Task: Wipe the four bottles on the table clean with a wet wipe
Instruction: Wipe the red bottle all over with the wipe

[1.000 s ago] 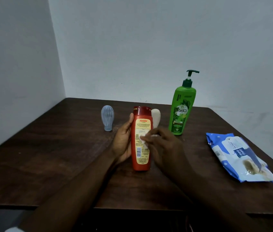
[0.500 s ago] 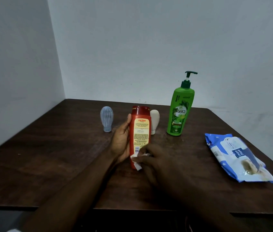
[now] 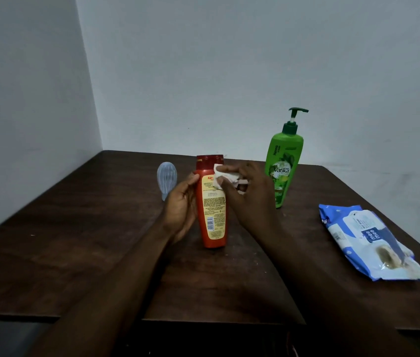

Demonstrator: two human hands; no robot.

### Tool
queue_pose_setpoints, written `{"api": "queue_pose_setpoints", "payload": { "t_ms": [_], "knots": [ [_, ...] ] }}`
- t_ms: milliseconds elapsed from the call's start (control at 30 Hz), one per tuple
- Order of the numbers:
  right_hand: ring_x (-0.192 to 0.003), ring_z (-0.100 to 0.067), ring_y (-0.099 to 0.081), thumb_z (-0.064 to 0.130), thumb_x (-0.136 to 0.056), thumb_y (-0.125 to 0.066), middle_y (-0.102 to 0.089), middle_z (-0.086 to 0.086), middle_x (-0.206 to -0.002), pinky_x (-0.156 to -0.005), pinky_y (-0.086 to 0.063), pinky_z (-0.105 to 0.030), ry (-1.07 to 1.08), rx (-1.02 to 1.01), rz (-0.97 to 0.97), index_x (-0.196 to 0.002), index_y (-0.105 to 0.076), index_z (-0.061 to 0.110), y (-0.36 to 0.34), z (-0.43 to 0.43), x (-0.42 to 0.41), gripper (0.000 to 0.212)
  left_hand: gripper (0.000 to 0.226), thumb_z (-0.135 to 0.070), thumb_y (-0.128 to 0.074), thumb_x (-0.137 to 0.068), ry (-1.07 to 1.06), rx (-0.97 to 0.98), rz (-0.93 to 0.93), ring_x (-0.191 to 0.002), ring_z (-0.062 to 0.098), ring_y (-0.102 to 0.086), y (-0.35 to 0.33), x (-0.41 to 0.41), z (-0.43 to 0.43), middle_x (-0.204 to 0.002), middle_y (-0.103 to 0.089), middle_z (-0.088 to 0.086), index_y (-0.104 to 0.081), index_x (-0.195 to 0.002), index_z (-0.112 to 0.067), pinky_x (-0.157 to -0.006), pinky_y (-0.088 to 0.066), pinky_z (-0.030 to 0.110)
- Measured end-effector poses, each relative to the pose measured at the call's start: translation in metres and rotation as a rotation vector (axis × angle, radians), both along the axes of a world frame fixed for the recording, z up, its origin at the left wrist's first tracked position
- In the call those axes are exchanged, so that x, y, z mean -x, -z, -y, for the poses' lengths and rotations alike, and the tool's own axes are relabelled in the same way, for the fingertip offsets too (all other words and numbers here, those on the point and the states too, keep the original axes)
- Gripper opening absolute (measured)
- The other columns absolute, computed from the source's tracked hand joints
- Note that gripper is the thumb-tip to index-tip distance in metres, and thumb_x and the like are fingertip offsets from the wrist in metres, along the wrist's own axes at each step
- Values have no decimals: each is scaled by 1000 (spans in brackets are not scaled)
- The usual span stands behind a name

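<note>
A dark wooden tabletop (image 3: 75, 253) is sitting in a corner of pale walls. At the left a pale blue bottle (image 3: 167, 179) is standing alone, just beyond the left hand (image 3: 181, 204). That hand's fingers are wrapping round the side of the red bottle (image 3: 212, 215), keeping it upright on the tabletop near the middle. The wet wipe (image 3: 223, 176), down by the bottle's base half a second ago, is now pressing on the top of the yellow label under the cap. The right hand (image 3: 252, 199) is pinching it in its fingers. The stroke is probably running up the front face, so this bottle is still being cleaned. The green pump bottle (image 3: 283, 166) is waiting behind, and a blue pack of wipes (image 3: 368, 240) is lying flat at the right.
</note>
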State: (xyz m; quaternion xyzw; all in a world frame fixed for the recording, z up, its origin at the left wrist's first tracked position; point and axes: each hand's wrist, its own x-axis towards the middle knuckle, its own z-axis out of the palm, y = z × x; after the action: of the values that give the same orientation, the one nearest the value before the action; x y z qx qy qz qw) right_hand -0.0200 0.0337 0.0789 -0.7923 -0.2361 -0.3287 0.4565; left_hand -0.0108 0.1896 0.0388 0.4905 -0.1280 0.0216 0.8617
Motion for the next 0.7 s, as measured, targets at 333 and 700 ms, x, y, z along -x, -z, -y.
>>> {"api": "queue_pose_setpoints", "payload": {
  "t_ms": [333,700],
  "knots": [
    [-104,-7,-69,13,-75,-85,-74,7,-110,-84,-61,-36,-251,-255,-456,-96,-69,23,49,30,11,28,50,-26,-68,-85,-9,-663,229,-114,1,-65,-6,9,-26,-121,-68,-25,-58,-112,-67,-79,-59,21],
    [-104,-13,-70,29,-65,-87,-73,4,-109,-81,-61,-45,-278,-201,-480,-92,-65,31,59,37,14,35,44,-22,-76,-81,-65,-719,126,-100,14,-74,6,32,-39,-111,-75,-13,-61,-122,-27,-72,-61,25]
  ]
}}
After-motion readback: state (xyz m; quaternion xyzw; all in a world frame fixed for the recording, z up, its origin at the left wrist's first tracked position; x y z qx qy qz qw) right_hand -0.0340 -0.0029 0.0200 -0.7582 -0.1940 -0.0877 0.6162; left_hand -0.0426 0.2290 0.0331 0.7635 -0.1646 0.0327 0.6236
